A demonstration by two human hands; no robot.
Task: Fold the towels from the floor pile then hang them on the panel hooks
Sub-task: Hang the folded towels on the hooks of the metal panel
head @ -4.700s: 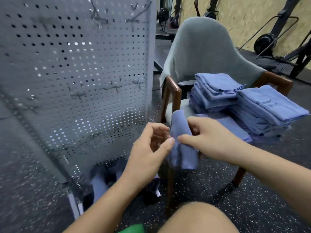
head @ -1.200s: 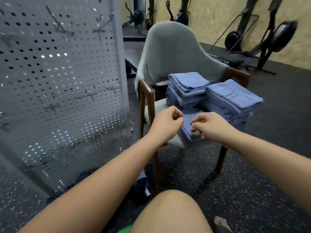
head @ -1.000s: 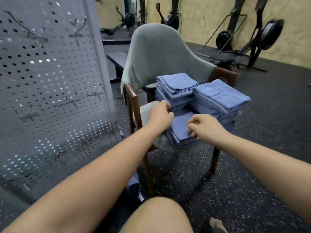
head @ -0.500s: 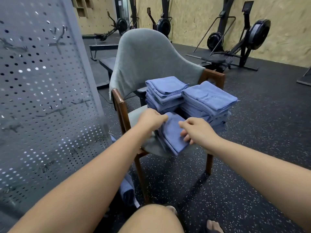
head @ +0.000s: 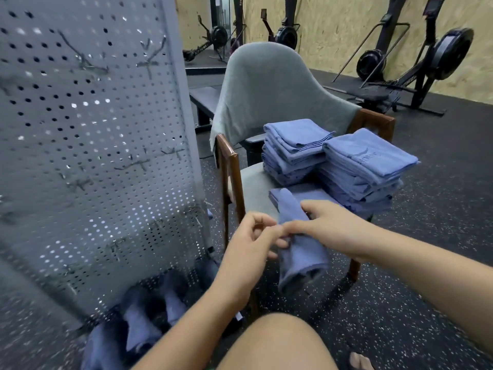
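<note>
Down by the person's knee, a heap of blue towels [head: 138, 324] lies unfolded on the floor at the foot of the panel [head: 93, 129]. Beyond it, two folded stacks [head: 293, 145] fill the chair [head: 229, 166] seat, yet every hook [head: 149, 60] I can see is bare. So I'd say the folding is well on and the hanging not yet begun.

At the seat's front edge, the right hand [head: 330, 228] wraps a folded towel [head: 298, 252], which hangs down from it. The left hand [head: 250, 244], fingers curled, seems to pinch its near edge.

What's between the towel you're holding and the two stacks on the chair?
Head view: one flat folded towel on the chair seat, behind the held towel, before both stacks.
</note>
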